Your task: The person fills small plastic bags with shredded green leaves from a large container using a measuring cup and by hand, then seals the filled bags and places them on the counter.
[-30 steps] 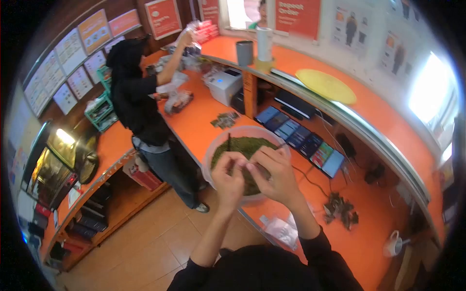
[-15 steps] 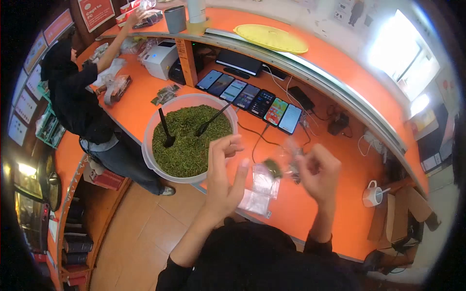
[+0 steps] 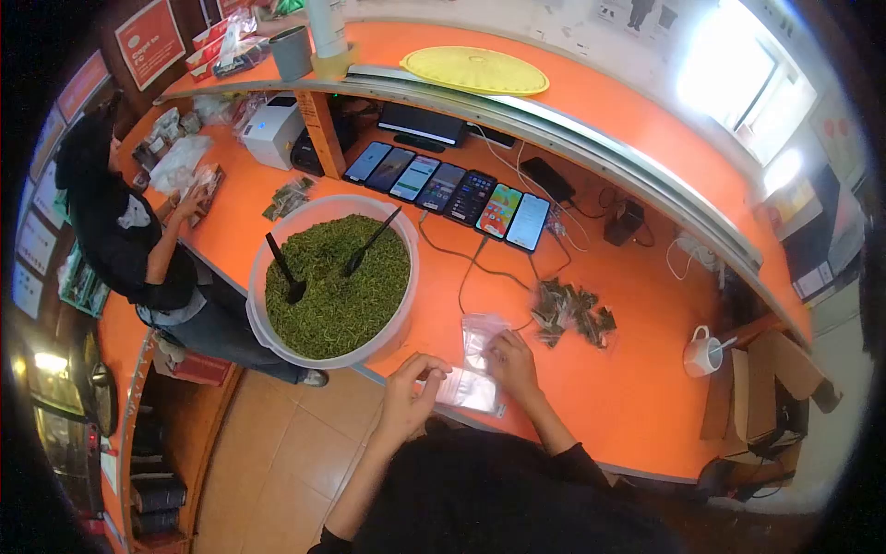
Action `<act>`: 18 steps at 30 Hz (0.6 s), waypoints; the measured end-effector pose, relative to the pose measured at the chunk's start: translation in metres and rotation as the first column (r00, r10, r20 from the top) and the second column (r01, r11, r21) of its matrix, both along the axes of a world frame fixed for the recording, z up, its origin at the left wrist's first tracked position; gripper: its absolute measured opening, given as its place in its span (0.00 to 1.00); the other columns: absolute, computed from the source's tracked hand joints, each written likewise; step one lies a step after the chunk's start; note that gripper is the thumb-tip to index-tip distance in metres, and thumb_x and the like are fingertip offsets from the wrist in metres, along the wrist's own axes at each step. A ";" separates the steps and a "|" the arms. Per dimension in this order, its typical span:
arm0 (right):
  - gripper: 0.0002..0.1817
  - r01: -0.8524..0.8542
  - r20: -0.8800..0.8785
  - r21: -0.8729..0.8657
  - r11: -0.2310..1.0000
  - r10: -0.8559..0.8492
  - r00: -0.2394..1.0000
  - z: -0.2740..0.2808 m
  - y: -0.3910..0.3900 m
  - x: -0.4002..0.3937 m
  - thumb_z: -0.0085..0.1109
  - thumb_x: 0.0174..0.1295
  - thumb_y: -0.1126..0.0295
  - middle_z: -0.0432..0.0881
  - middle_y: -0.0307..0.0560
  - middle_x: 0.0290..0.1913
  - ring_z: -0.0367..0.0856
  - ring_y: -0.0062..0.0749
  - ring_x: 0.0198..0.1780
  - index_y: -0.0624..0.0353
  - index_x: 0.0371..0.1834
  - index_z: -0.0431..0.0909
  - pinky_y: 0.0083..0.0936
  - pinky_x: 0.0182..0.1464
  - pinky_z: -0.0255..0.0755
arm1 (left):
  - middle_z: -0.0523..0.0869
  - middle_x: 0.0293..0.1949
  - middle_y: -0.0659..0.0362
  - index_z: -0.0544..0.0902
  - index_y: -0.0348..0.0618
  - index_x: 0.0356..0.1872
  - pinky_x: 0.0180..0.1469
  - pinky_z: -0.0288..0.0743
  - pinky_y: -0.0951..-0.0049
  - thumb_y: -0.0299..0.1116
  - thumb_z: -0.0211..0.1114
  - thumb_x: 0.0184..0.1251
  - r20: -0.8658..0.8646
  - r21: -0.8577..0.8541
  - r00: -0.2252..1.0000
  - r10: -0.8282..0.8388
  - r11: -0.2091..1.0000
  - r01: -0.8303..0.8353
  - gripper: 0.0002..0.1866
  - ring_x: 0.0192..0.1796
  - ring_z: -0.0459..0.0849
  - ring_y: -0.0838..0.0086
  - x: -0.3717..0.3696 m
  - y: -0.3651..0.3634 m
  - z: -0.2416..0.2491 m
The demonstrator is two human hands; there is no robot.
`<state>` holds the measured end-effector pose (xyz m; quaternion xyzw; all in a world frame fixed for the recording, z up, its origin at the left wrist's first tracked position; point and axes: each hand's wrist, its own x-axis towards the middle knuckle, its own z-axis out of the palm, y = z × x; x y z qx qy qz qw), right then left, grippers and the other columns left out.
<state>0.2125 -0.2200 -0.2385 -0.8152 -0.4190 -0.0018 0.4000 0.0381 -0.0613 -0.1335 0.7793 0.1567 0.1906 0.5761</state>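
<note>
My left hand (image 3: 413, 392) is at the counter's front edge, fingers pinched together beside a clear plastic bag (image 3: 472, 391); whether anything is between them is too small to tell. On the upper clear bag (image 3: 478, 332) rests my right hand (image 3: 513, 364), its fingers curled at the bag's right side. Small filled bags (image 3: 574, 312) lie in a pile beyond my right hand. To the left stands a large white tub (image 3: 261, 319) of chopped green herb (image 3: 341, 305), with two black scoops (image 3: 293, 288) stuck in it.
Several phones (image 3: 443, 187) lie in a row behind the tub. A white mug (image 3: 703, 355) and cardboard box (image 3: 771, 388) are at the right. A yellow lid (image 3: 475, 71) rests on the upper shelf. Another person (image 3: 129, 222) stands at the left, hands on a package.
My hands have come down to the flat clear bags. The small filled bag near my right hand is no longer there. The other person's arm has lowered from the shelf to the counter.
</note>
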 end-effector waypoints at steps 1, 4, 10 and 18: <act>0.09 0.023 -0.032 -0.001 1.000 -0.023 0.999 -0.001 -0.001 -0.002 0.67 0.53 0.72 0.81 0.48 0.35 0.80 0.45 0.40 0.62 0.36 0.82 0.37 0.45 0.75 | 0.87 0.40 0.54 0.83 0.34 0.43 0.51 0.78 0.70 0.25 0.58 0.72 -0.068 -0.081 0.998 -0.012 0.997 0.006 0.07 0.45 0.86 0.69 -0.001 0.001 -0.009; 0.08 0.256 -0.396 0.081 0.963 -0.205 0.895 0.004 -0.002 -0.007 0.67 0.53 0.73 0.83 0.47 0.37 0.81 0.43 0.41 0.63 0.35 0.82 0.35 0.44 0.75 | 0.88 0.45 0.54 0.83 0.34 0.47 0.55 0.77 0.70 0.30 0.59 0.75 -0.112 -0.399 0.990 -0.081 0.917 0.030 0.10 0.48 0.86 0.68 0.004 0.005 -0.049; 0.04 -0.044 0.143 0.196 0.980 0.015 0.990 0.051 0.005 -0.037 0.68 0.56 0.72 0.84 0.45 0.43 0.82 0.42 0.47 0.57 0.34 0.86 0.36 0.50 0.72 | 0.88 0.48 0.51 0.83 0.31 0.51 0.55 0.78 0.71 0.36 0.61 0.77 -0.041 -0.937 0.992 -0.119 0.350 0.004 0.16 0.52 0.85 0.71 0.044 -0.003 -0.040; 0.04 0.181 -0.494 0.272 0.945 -0.024 0.869 0.065 0.011 -0.024 0.71 0.54 0.74 0.86 0.47 0.39 0.85 0.34 0.43 0.59 0.32 0.86 0.30 0.47 0.78 | 0.90 0.35 0.57 0.86 0.35 0.41 0.44 0.78 0.75 0.32 0.64 0.73 -0.092 -0.415 0.991 -0.094 0.909 0.047 0.10 0.38 0.86 0.77 0.059 -0.001 -0.090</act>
